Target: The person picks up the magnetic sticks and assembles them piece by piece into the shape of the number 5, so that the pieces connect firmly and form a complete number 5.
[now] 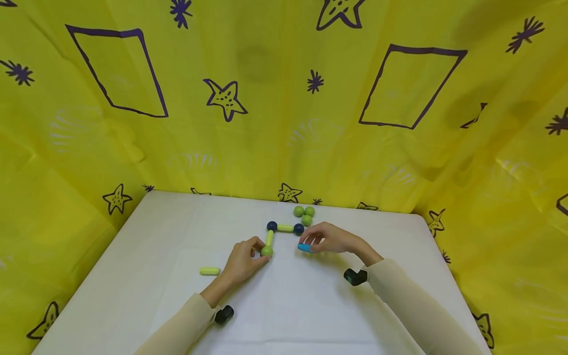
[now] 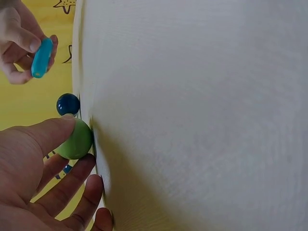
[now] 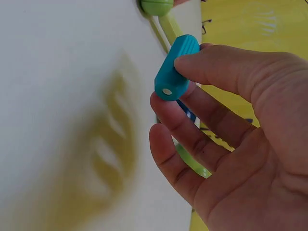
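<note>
My left hand [image 1: 243, 257] pinches a green ball [image 1: 266, 251] between thumb and fingers at the near end of a small joined figure. From that ball a light green rod [image 1: 269, 238] runs back to a dark blue ball [image 1: 272, 226]. A second light green rod [image 1: 285, 228] leads right from there to another dark blue ball [image 1: 299, 229]. My right hand [image 1: 328, 237] holds a blue rod [image 3: 174, 70] above the table, just right of the figure. A pale round spot marks the rod's end in the right wrist view.
Three loose green balls [image 1: 306, 220] lie together at the back, behind the right hand. A single light green rod [image 1: 209, 271] lies left of the left hand. The white table [image 1: 284, 315] ends at a yellow curtain [image 1: 266, 148] with drawn stars.
</note>
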{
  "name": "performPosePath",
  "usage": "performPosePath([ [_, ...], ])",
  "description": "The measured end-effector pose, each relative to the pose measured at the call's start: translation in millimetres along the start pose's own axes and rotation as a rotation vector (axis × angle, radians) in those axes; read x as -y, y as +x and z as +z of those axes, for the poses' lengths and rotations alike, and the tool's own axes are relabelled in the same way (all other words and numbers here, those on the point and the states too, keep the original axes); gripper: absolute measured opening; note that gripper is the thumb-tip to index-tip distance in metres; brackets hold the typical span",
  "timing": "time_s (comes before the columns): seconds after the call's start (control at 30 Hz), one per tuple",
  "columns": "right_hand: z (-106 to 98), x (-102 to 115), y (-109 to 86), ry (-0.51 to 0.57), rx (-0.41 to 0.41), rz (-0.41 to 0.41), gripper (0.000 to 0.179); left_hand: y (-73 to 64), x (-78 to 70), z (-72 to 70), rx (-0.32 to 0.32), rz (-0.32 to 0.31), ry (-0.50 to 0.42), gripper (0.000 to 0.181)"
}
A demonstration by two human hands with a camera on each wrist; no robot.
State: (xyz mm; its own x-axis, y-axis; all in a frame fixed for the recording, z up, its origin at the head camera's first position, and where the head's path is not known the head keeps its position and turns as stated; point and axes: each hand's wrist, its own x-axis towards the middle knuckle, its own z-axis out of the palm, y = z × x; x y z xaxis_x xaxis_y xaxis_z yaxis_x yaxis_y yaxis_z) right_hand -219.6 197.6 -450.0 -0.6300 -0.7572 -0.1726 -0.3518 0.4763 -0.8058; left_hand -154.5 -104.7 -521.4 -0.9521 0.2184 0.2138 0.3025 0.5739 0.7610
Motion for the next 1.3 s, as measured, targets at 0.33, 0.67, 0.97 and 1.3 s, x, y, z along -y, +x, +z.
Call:
performPosePath([
  [0.33, 24, 5, 32.7, -0.047, -0.001, 0.004, 0.022, 2.0, -4.2, -1.3, 0.016, -0.05, 0.014, 0.021],
  [0.67, 38, 8, 54.2, -0.107, 0.017, -0.035, 0.023, 2.4, -4.0, -1.5, 0.01, -0.035, 0.02, 0.02],
  [0.97, 42, 12, 60.2, -0.09, 0.024, -0.033, 0.023, 3.3, -4.9, -0.6, -0.001, -0.018, 0.019, 0.02],
  [1.3, 45, 10, 57.0, -0.086, 0.003, -0.017, 0.021, 3.0, -7.0, 3.1, -0.006, -0.049, 0.048, 0.021],
])
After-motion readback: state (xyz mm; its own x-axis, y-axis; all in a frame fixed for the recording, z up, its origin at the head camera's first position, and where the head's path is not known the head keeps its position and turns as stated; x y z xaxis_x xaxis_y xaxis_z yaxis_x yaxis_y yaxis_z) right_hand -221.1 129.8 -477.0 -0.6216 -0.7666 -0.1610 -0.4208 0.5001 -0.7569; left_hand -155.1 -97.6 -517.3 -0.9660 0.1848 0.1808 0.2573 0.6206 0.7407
